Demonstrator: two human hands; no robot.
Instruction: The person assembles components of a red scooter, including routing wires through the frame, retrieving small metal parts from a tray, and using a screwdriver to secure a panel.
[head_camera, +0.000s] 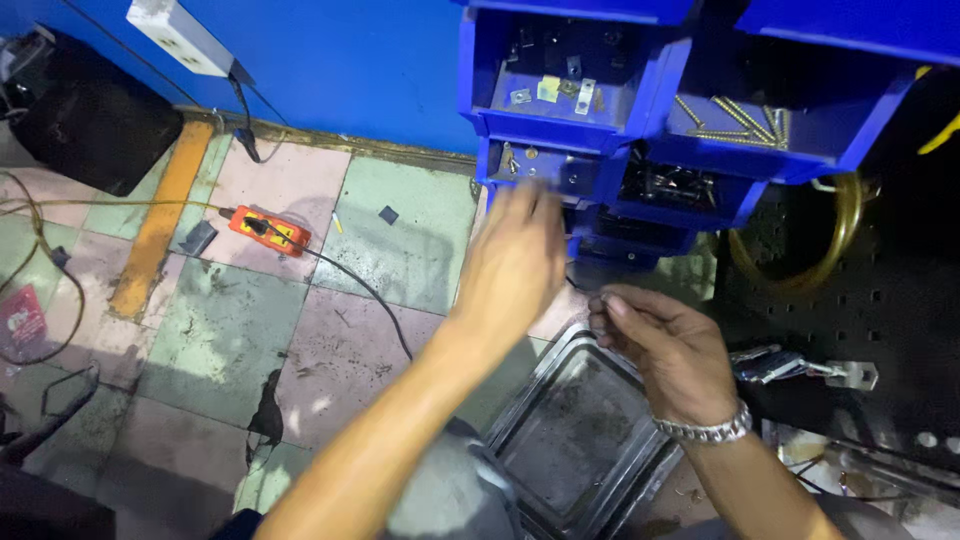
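Observation:
My left hand (515, 262) reaches forward, blurred by motion, its fingertips at the front of a blue storage bin (540, 172) that holds small metal parts. Whether it grips anything there I cannot tell. My right hand (668, 348), with a metal watch band on the wrist, is lower and to the right; its fingers are pinched around a small dark item near the fingertips. Both hands hover above a dark metal tray (585, 440) on the floor.
Stacked blue bins: one (570, 90) with small plates, one (745, 125) with long screws, one (680, 188) with dark hardware. An orange power strip (268, 230) and cable lie on the tiled floor. A black pegboard (880, 290) with clamps is at right.

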